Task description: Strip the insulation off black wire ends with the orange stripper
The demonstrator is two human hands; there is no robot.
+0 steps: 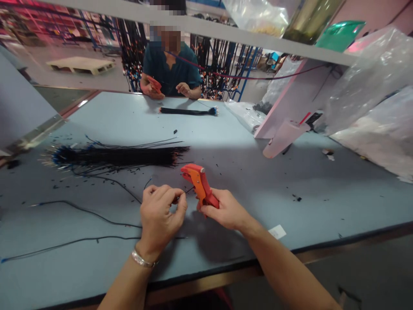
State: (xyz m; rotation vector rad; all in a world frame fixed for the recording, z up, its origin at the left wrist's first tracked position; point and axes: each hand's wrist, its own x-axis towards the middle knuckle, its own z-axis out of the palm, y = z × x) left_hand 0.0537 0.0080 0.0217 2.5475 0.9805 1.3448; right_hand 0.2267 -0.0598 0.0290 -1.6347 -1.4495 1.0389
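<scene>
My right hand [226,211] is wrapped round the handles of an orange-red wire stripper [198,183], its jaws pointing up and left. My left hand [161,215] is closed in a pinch on a thin black wire [189,190] that runs toward the stripper's jaws. Both hands hover just above the pale blue table [264,176], near its front edge. A large bundle of black wires [119,156] with blue ends lies on the table just beyond my left hand.
Loose black wires [80,211] trail across the table at the left. A person in a dark teal shirt [171,64] sits opposite with a red tool, a smaller wire bundle [189,111] before them. Plastic bags [371,107] and a pink board [290,103] stand at the right.
</scene>
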